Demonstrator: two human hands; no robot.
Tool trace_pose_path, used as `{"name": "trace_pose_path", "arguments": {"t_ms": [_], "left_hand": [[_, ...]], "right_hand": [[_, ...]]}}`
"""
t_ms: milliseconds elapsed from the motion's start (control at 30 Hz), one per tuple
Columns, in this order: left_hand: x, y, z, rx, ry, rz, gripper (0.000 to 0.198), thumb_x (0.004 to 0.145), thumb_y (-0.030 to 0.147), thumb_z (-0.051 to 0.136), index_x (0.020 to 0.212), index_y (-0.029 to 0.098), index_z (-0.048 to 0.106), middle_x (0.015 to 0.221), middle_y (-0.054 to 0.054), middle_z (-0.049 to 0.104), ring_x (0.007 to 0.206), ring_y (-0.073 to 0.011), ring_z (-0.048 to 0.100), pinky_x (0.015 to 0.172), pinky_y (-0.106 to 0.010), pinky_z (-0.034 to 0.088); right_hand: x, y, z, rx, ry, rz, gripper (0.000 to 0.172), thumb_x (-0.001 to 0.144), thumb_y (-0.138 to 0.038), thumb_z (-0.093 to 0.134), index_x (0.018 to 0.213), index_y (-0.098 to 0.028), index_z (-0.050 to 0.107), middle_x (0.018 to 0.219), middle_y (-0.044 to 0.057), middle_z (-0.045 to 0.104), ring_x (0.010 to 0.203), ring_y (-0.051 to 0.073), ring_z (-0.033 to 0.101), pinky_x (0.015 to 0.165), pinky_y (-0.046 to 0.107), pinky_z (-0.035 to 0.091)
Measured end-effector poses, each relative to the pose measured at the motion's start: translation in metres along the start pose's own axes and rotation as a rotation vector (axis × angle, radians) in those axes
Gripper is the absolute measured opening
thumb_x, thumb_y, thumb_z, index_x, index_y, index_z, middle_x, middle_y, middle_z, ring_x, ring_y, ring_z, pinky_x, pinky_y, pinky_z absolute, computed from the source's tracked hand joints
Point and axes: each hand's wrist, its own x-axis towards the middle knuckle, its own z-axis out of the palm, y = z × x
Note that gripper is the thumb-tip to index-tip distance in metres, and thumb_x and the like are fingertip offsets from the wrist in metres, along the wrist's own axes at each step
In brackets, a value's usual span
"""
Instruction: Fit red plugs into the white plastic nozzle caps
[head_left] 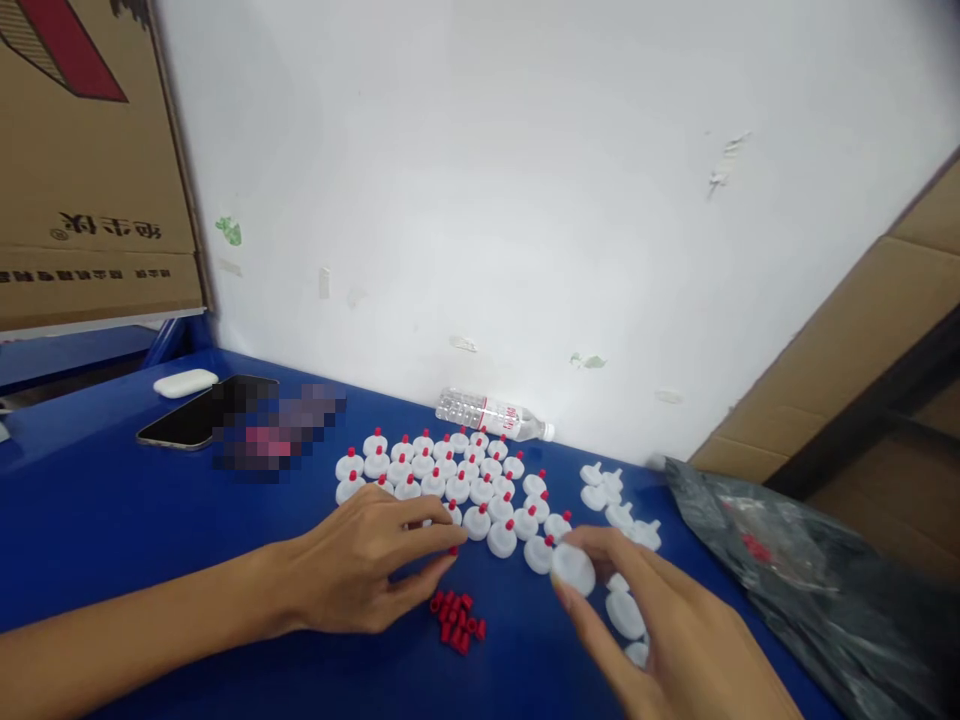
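Caps [459, 624] beside the left hand [367, 560], bare discs [625, 613] around the right hand [686, 630]

The right hand grips one white disc [574, 571] between thumb and forefinger, its broad face showing and any spout hidden, likely because the rim gives an easy edge to hold. The left hand pinches a single red cap [452, 551] at its fingertips, over the blue table [225, 530]; how firmly, I cannot tell. Loose caps lie heaped just beside that hand, probably for easy reach, and the bare discs lie near the right hand, perhaps for the same reason. Beyond both hands, red-tipped discs [458, 488] stand close together, tips upward, apparently grouped apart from the bare ones.

At the right, a dark plastic bag [840, 620] lies crumpled, with a clear packet [799, 560] showing something red; whether it sits in or on the bag is unclear. By the wall [525, 200], a bottle [491, 412] lies on its side, lid on, its contents indistinct.
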Motion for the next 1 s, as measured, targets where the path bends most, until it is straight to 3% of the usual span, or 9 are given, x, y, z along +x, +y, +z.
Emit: {"name": "trace_pose_path", "arguments": {"t_ms": [67,200,300,400,500,633,733,867,1000], "left_hand": [[0.002,0.002,0.001,-0.118,0.037,-0.031,0.031,0.095,0.011,0.055,0.124,0.021,0.062,0.1,-0.005,0.07,0.068,-0.0111,0.065,0.058,-0.022,0.051],[0.006,0.005,0.005,-0.294,0.082,-0.12,0.035,0.095,0.008,0.053,0.124,0.023,0.066,0.098,-0.005,0.07,0.075,-0.0116,0.066,0.064,-0.022,0.054],[0.006,0.008,0.007,-0.356,0.048,-0.199,0.033,0.096,0.009,0.053,0.12,0.024,0.07,0.099,-0.005,0.07,0.077,-0.0111,0.066,0.062,-0.019,0.053],[0.005,0.01,0.009,-0.373,0.003,-0.234,0.03,0.098,0.013,0.054,0.12,0.025,0.071,0.098,-0.004,0.07,0.073,-0.0101,0.064,0.06,-0.019,0.053],[0.003,0.013,0.012,-0.362,0.02,-0.254,0.034,0.096,0.014,0.06,0.127,0.025,0.067,0.095,-0.002,0.073,0.063,-0.0083,0.061,0.055,-0.017,0.051],[0.003,0.017,0.013,-0.393,0.064,-0.204,0.028,0.096,0.014,0.063,0.121,0.023,0.07,0.096,-0.002,0.076,0.071,-0.0094,0.068,0.061,-0.016,0.055],[0.003,0.015,0.01,-0.447,0.028,-0.147,0.027,0.1,0.013,0.058,0.121,0.022,0.071,0.102,-0.006,0.075,0.085,-0.0124,0.072,0.072,-0.02,0.06],[0.001,0.011,0.009,-0.565,-0.03,-0.128,0.031,0.103,0.012,0.049,0.123,0.021,0.071,0.101,-0.008,0.073,0.074,-0.0106,0.07,0.061,-0.018,0.059],[0.0,0.011,0.009,-0.673,-0.033,-0.153,0.031,0.103,0.011,0.047,0.119,0.02,0.072,0.097,-0.008,0.072,0.067,-0.0091,0.068,0.054,-0.015,0.058]], "right_hand": [[0.007,-0.011,0.007,0.058,0.016,0.011,0.022,0.097,-0.042,0.054,0.113,-0.029,0.063,0.097,0.004,0.076,0.078,0.022,0.076,0.063,0.029,0.062],[0.007,-0.022,0.027,0.185,-0.001,0.005,0.028,0.097,-0.043,0.056,0.12,-0.029,0.063,0.108,0.006,0.074,0.081,0.021,0.076,0.064,0.027,0.063],[0.001,-0.022,0.036,0.226,-0.019,-0.012,0.032,0.098,-0.041,0.056,0.127,-0.029,0.06,0.117,0.006,0.074,0.091,0.022,0.077,0.073,0.028,0.064],[-0.004,-0.02,0.037,0.204,0.004,-0.007,0.037,0.098,-0.038,0.058,0.133,-0.028,0.058,0.116,0.007,0.075,0.097,0.025,0.076,0.08,0.032,0.064],[-0.005,-0.021,0.038,0.206,0.035,0.004,0.035,0.095,-0.037,0.061,0.129,-0.027,0.06,0.112,0.006,0.076,0.093,0.023,0.076,0.076,0.03,0.064],[-0.006,-0.024,0.041,0.231,0.043,0.001,0.025,0.095,-0.036,0.063,0.118,-0.027,0.064,0.103,0.003,0.077,0.08,0.019,0.077,0.068,0.026,0.064],[-0.007,-0.025,0.042,0.263,0.052,-0.012,0.024,0.095,-0.034,0.064,0.118,-0.026,0.065,0.106,0.005,0.077,0.087,0.02,0.077,0.074,0.027,0.064],[-0.006,-0.027,0.039,0.339,0.075,-0.05,0.029,0.092,-0.032,0.067,0.121,-0.026,0.068,0.111,0.005,0.077,0.097,0.022,0.076,0.084,0.029,0.063],[-0.008,-0.029,0.037,0.385,0.111,-0.047,0.033,0.09,-0.032,0.072,0.123,-0.029,0.07,0.109,0.002,0.079,0.095,0.022,0.077,0.083,0.03,0.065]]}}
